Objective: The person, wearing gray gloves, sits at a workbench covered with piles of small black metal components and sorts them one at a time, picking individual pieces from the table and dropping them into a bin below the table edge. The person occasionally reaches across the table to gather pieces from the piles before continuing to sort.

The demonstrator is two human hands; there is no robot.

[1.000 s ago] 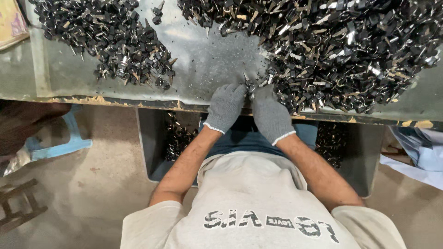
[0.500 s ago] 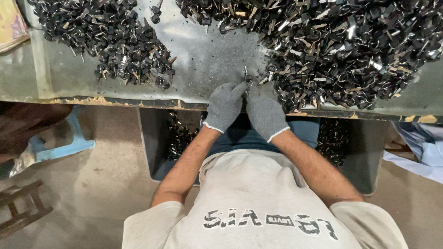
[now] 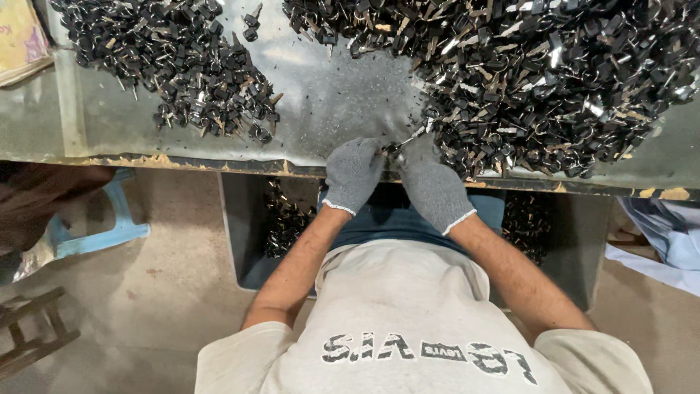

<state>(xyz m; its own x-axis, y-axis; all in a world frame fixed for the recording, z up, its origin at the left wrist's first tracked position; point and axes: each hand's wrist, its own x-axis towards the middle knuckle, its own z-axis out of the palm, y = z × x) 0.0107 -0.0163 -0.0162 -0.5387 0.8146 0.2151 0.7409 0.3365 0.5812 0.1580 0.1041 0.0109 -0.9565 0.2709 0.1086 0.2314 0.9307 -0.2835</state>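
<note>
Two grey-gloved hands, left hand [image 3: 355, 174] and right hand [image 3: 432, 186], meet at the near edge of a metal tabletop [image 3: 328, 109], together pinching a small metal piece [image 3: 403, 141] beside the large heap of dark metal parts [image 3: 525, 73]; a smaller pile [image 3: 182, 73] lies apart.

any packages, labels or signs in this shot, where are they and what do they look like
Printed package or card: far left corner of the metal table, flat, yellow and pink, cut off by the frame edge.
Shirt print: across the person's pale shirt, bottom centre, dark block lettering with a small dark rectangular patch in the middle.
No screens or signs show.
</note>
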